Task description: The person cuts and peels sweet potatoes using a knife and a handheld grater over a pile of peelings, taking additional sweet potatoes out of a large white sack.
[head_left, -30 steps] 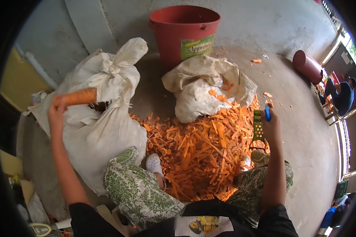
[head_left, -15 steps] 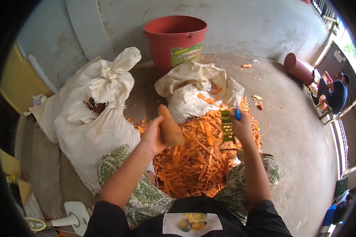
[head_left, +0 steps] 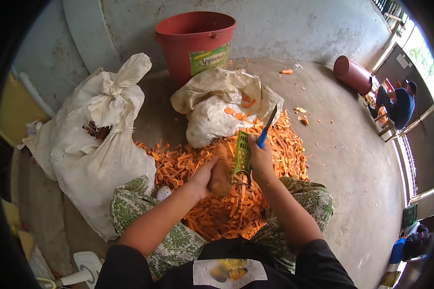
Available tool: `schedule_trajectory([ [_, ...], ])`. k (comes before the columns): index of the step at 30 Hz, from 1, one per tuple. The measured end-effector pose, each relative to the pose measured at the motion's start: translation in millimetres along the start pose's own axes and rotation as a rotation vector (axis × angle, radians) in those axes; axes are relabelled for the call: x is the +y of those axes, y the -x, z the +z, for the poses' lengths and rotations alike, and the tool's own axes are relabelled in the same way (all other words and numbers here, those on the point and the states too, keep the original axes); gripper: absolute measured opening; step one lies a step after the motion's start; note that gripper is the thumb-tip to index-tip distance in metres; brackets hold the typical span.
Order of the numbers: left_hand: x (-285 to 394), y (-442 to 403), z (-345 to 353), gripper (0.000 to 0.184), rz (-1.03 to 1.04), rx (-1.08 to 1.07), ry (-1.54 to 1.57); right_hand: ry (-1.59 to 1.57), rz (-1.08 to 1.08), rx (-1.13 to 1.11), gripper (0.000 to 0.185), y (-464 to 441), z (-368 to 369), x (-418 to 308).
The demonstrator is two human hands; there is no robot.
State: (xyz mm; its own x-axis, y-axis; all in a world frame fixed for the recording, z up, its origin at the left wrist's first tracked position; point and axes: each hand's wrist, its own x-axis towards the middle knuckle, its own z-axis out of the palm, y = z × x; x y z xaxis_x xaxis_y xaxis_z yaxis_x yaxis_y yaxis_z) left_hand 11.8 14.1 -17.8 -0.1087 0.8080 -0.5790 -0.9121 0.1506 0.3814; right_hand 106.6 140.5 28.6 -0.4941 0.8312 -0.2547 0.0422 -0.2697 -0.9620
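My left hand (head_left: 203,179) is closed around a thick, brownish-orange carrot (head_left: 220,172), held upright over the pile. My right hand (head_left: 260,156) grips a green slotted peeler (head_left: 241,156) together with a blue-handled knife (head_left: 266,129), whose blade points up and away. The peeler is close to the right side of the carrot; I cannot tell whether they touch. Below both hands, between my legs, lies a heap of orange peelings (head_left: 226,212).
A crumpled white sack (head_left: 210,120) lies behind the peelings. A full, tied sack (head_left: 96,164) stands at left. A red tub (head_left: 193,48) is against the wall. Further right are a tipped red bin (head_left: 352,74) and a seated person (head_left: 401,108).
My right hand has moved left, bringing the peeler and knife near the carrot. The carrot is now more upright and slightly further right. The knife blade has become visible. The camera view has shifted.
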Motion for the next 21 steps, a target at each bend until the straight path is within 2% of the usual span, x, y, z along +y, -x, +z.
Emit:
schedule_trajectory([
  [3, -4.8, -2.8, 1.6, 0.038, 0.039, 0.035, -0.056, -0.017, -0.02, -0.021, 0.026, 3.1, 6.1, 1.0],
  [6, -5.3, 2.1, 8.3, 0.038, 0.026, 0.037, -0.107, -0.043, -0.01, 0.066, 0.027, -2.9, 9.7, 12.6],
  [8, -5.8, 3.2, 9.1, 0.038, -0.012, 0.051, -0.124, 0.144, -0.036, 0.056, 0.027, -6.5, 9.4, 22.1],
  [10, -7.3, 2.2, 4.1, 0.039, -0.057, -0.105, -0.139, 0.163, -0.087, 0.062, 0.028, 3.8, 18.3, 17.4],
  [13, -6.6, 5.3, 5.4, 0.04, -0.046, -0.145, -0.046, 0.23, -0.113, 0.054, 0.028, 7.8, 21.1, 19.7],
  [19, -13.2, 6.5, 3.5, 0.04, 0.02, -0.037, -0.111, 0.271, -0.266, 0.069, 0.027, 12.1, 23.9, 27.2],
  [20, -15.4, 4.2, -3.9, 0.04, 0.02, -0.037, -0.11, 0.406, -0.303, 0.141, 0.028, 13.8, 24.6, 25.3],
  [21, -17.3, 1.0, -14.6, 0.041, -0.016, -0.052, -0.253, 0.54, -0.34, 0.214, 0.029, 14.4, 24.9, 24.2],
])
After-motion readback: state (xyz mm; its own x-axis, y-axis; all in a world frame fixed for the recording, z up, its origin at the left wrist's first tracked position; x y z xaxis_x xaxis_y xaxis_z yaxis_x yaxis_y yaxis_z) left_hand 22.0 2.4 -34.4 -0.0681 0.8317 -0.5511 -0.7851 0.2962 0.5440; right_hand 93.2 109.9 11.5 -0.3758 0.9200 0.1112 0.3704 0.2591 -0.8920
